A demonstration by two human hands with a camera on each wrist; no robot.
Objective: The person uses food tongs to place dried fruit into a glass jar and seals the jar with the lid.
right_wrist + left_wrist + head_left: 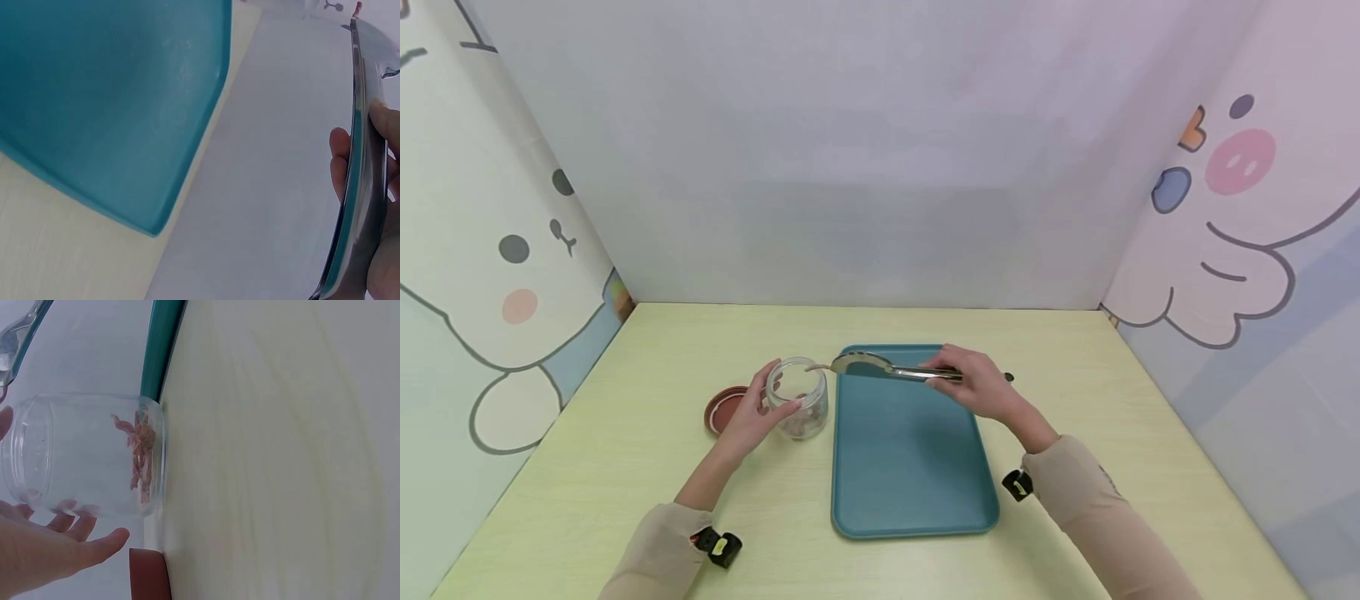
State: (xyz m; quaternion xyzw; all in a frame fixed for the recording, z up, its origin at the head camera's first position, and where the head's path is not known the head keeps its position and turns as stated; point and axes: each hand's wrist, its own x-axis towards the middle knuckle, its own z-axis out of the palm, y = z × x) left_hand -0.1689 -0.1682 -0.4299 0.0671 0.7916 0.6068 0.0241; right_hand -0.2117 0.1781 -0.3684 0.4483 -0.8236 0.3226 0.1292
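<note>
Two hands busy: left hand (pixel 751 417) steadies jar (pixel 797 398); right hand (pixel 977 385) squeezes tongs (pixel 887 368) on pink strip at rim. Next, likely: carry over tray (pixel 910 467).

No readable text, labels or numbers anywhere

A teal tray (pixel 913 467) is lying at centre frame on a pale yellow-green table (pixel 625 433). A clear jar (pixel 797 398) is showing pinkish-brown strips (pixel 140 456). Silver tongs (pixel 887 368) are gleaming. A reddish-brown lid (pixel 721 410) is sitting left. Beige sleeves (pixel 1082 492) are showing below.
</note>
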